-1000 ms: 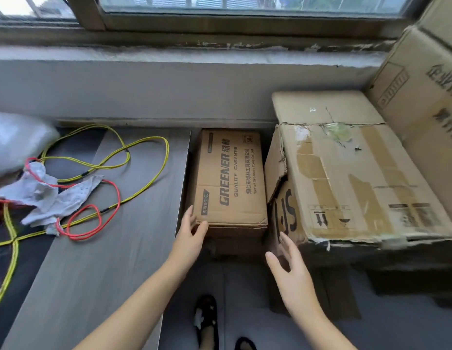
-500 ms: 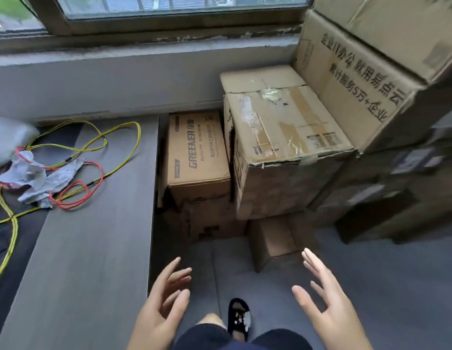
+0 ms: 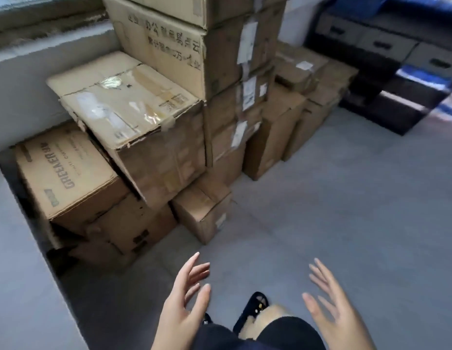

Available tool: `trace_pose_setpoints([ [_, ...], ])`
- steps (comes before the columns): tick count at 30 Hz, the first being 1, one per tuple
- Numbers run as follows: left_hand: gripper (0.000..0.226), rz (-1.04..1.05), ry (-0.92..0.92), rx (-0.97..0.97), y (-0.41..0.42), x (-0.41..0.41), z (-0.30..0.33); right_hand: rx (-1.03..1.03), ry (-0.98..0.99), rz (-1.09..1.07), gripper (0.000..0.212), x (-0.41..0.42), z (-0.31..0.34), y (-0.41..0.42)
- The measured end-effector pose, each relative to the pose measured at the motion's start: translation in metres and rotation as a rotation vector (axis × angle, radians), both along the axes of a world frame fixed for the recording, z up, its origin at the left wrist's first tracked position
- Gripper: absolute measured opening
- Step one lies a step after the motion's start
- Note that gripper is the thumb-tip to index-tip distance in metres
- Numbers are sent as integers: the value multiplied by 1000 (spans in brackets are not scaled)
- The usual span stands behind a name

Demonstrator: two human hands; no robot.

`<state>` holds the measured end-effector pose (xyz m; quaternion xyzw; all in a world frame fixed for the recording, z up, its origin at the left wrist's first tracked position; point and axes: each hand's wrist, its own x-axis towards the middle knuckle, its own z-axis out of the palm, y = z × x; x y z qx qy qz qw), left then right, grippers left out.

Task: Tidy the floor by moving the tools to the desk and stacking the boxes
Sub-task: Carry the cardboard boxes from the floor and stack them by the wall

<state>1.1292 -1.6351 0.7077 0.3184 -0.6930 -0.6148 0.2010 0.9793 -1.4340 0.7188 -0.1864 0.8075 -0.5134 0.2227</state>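
Cardboard boxes are stacked against the wall. A box printed GREENER (image 3: pixel 66 173) lies at the left on top of a lower box (image 3: pixel 129 231). A large taped box (image 3: pixel 134 120) leans beside it, over a small box (image 3: pixel 204 210) on the floor. Taller stacks (image 3: pixel 215 59) rise behind. My left hand (image 3: pixel 184 306) and my right hand (image 3: pixel 333 309) hover low in the view, fingers spread, holding nothing, well away from the boxes. No tools show.
The grey desk edge (image 3: pixel 15 261) runs down the left side. Grey floor (image 3: pixel 346 210) spreads to the right. Dark drawer units (image 3: pixel 386 44) stand at the far right. My knees and a black slipper (image 3: pixel 255 306) are below my hands.
My hands have left the GREENER box and pulled back towards me. The view has swung right, away from the desk and its cables, bringing the tall stacks and drawers into sight.
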Motion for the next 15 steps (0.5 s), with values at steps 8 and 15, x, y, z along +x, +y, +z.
trace_pose_setpoints([
  [8, 57, -402, 5, -75, 108, -114, 0, -109, 27, -487, 62, -33, -8, 152],
  [15, 60, -771, 47, -87, 276, -238, 2, -94, 54, -891, 67, -52, -12, 314],
])
